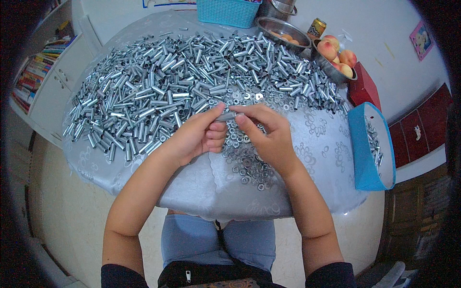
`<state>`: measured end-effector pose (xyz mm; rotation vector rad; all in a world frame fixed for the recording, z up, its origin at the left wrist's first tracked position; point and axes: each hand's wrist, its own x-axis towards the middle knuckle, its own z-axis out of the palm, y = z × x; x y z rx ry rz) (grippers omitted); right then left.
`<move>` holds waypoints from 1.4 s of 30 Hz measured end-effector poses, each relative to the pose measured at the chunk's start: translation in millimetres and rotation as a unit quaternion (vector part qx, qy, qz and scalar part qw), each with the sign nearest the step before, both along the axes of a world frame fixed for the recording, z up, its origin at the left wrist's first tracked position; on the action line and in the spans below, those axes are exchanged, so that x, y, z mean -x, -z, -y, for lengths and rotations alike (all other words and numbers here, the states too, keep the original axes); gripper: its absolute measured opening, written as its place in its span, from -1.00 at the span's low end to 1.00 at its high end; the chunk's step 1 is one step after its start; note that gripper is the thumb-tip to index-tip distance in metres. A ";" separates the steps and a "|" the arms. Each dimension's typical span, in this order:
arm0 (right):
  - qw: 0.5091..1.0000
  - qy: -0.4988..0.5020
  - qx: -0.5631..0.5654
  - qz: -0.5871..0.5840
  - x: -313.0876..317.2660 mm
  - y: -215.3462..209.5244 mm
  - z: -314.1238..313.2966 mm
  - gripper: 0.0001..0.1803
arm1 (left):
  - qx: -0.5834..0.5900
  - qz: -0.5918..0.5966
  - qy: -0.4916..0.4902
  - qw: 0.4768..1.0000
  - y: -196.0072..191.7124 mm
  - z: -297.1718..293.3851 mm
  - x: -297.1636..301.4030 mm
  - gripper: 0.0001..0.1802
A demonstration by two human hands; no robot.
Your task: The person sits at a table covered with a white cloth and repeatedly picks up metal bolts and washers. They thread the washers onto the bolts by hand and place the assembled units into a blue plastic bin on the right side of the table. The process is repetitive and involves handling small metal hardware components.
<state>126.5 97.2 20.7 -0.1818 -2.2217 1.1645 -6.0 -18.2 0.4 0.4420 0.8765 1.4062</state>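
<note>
In front of me, over the near edge of the heap, my left hand (204, 127) grips a short silver metal tube (225, 116), thumb along its top and fingers curled under. The thumb and forefinger of my right hand (271, 134) close on the tube's right end; whether a small part sits between them I cannot make out. Beneath and beside my hands lies a spread of small metal washers (252, 165), some looking like flanged nuts. Behind them a large heap of similar metal tubes (158, 77) covers the far and left parts of the table.
The round table has a silvery patterned cloth (317, 158). At its right edge stands a blue box (362, 149) with metal tubes inside. Along the back are a turquoise basket (225, 13), a steel bowl (269, 26), a bowl of peaches (336, 74), a can (316, 29) and a red box (364, 86).
</note>
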 end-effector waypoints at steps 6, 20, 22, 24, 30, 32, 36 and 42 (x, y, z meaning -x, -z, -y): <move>0.999 0.004 0.045 -0.017 0.7 6.6 -5.2 -0.77 | -0.026 0.028 -0.027 0.999 1.8 0.1 3.2 -0.50; 0.954 0.027 -0.288 0.082 13.3 39.4 -11.6 -0.78 | -0.031 0.018 -0.076 0.996 2.8 -1.2 5.2 -0.52; 0.951 0.030 -0.300 0.073 13.7 40.0 -12.0 -0.79 | -0.032 0.019 -0.073 0.997 4.0 -0.6 6.2 -0.52; 0.945 0.031 -0.312 0.087 13.1 37.7 -11.8 -0.81 | -0.028 0.023 -0.068 0.997 3.3 -0.6 6.0 -0.52; 0.940 0.033 -0.314 0.128 9.9 31.2 -10.0 -0.87 | -0.031 0.022 -0.073 0.997 3.8 -1.1 4.4 -0.52; 0.940 0.039 -0.315 0.123 8.8 32.0 -8.9 -0.88 | -0.031 0.021 -0.068 0.997 3.9 -1.1 4.9 -0.52; 0.941 0.034 -0.314 0.119 5.6 32.3 -10.1 -0.87 | -0.021 0.014 -0.070 0.997 1.9 -1.2 3.7 -0.52; 0.935 0.034 -0.330 0.125 2.1 32.8 -11.4 -0.85 | -0.010 0.001 -0.072 0.997 1.3 -1.5 3.1 -0.52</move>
